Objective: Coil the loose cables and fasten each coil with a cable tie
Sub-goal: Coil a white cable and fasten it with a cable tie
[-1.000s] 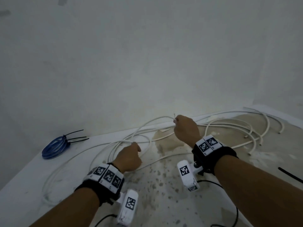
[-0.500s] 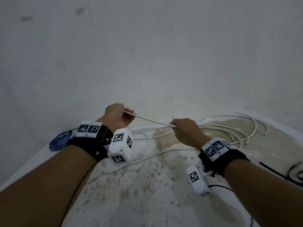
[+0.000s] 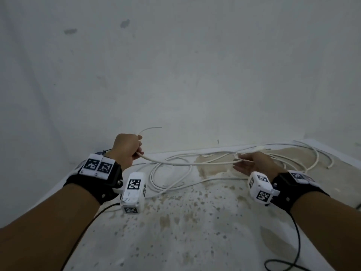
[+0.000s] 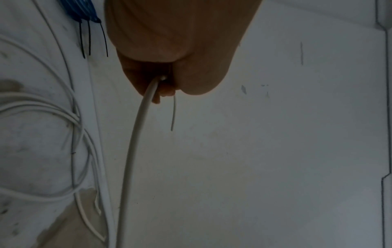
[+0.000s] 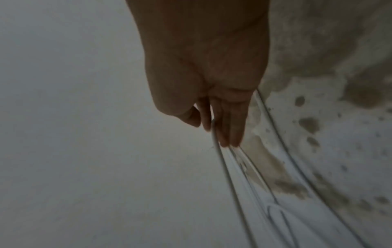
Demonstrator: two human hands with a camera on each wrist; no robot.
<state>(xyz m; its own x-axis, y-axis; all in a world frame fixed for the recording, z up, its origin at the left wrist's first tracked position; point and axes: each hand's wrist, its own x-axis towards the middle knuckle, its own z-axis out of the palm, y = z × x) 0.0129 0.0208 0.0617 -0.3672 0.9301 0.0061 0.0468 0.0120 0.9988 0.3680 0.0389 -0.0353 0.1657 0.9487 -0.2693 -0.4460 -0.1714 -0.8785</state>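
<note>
A long white cable (image 3: 187,163) stretches in the air between my two hands. My left hand (image 3: 134,148) is raised at the left and grips it in a fist near its end; the short free end (image 3: 150,129) curves up past the knuckles. In the left wrist view the cable (image 4: 135,142) comes out of the closed left hand (image 4: 167,67). My right hand (image 3: 251,163) is low at the right, fingers straight, and the cable lies across them. In the right wrist view the cable (image 5: 215,139) passes between the straight fingers (image 5: 231,127).
More white cable lies in loose loops (image 3: 170,178) on the stained white surface (image 3: 195,231), with a tangle (image 3: 304,159) at the back right by the wall. A blue coil (image 4: 78,8) with black ties (image 4: 89,38) lies behind my left hand.
My left hand has risen with the cable and now grips it near its end. My right hand has slid right along the cable and its fingers have straightened. The hands are farther apart.
</note>
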